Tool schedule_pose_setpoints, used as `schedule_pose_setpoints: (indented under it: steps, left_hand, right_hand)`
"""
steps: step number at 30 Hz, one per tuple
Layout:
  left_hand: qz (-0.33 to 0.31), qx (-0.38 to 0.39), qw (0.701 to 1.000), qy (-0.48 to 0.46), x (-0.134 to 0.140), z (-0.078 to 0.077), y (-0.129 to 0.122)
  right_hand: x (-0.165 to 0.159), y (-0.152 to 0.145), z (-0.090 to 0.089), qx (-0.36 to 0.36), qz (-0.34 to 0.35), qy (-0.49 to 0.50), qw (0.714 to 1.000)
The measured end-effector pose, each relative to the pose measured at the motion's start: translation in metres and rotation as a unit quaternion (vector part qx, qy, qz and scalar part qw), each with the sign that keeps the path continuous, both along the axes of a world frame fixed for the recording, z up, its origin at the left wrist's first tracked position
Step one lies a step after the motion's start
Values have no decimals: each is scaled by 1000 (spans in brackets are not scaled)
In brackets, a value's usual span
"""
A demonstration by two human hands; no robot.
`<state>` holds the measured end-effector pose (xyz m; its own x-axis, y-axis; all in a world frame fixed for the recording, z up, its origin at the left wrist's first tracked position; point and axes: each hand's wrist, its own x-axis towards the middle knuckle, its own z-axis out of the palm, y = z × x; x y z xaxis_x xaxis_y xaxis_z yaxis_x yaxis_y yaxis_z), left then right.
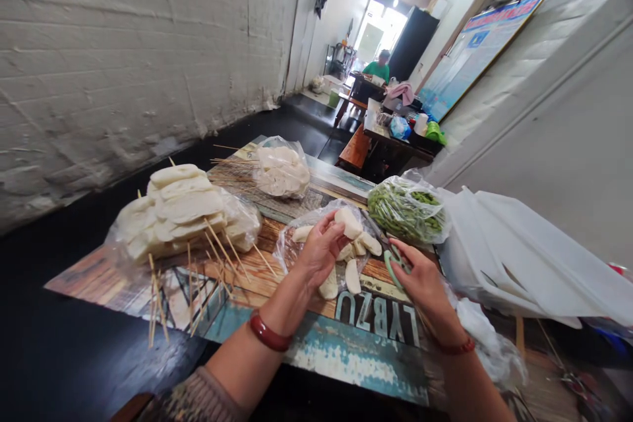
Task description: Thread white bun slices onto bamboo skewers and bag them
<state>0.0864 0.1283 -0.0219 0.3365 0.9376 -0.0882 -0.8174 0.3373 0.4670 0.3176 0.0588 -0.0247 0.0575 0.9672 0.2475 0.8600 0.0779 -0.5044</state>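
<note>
Pinched in the fingers of my left hand (320, 249) is a thick white slice of food (349, 221), perhaps tofu or bread-like. My right hand (424, 282) grips scissors (394, 265) by their pale green handles, and the blades point toward the held slice. Below both hands, several white pieces (353, 277) lie on and around a clear plastic bag (287, 241). To the left sits a big stack of white slices on wooden skewers (185, 201), partly wrapped in plastic. Another bagged bundle of skewered white slices (281, 173) stands farther back.
A clear bag of green vegetables (406, 210) sits behind my right hand. White plastic containers (524, 244) lean at the right, with a crumpled bag (489, 339) below them. Beyond the wood-patterned tabletop (366, 359) are a bench (355, 148), cluttered tables and a person in green (380, 70).
</note>
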Motion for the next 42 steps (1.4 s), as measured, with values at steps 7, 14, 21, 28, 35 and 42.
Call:
schedule_pose_setpoints:
  steps: [7, 14, 21, 28, 35, 42]
  left_hand:
    - [30, 32, 999, 23, -1, -1, 3]
    - [83, 35, 993, 78, 1, 1, 6]
    - [106, 67, 977, 174, 9, 6, 2]
    - [96, 95, 963, 234, 15, 8, -1]
    - [86, 107, 956, 259, 15, 4, 0]
    - [89, 121, 949, 278, 15, 5, -1]
  right_hand:
    - [-16, 1, 0, -4, 35, 329, 944]
    - [-17, 3, 1, -28, 138, 117, 983]
    - [-16, -2, 0, -25, 161, 62, 985]
    - [-13, -2, -1, 5, 170, 57, 984]
    - [-11, -2, -2, -12, 174, 81, 981]
    - [-10, -3, -1, -2, 172, 105, 979]
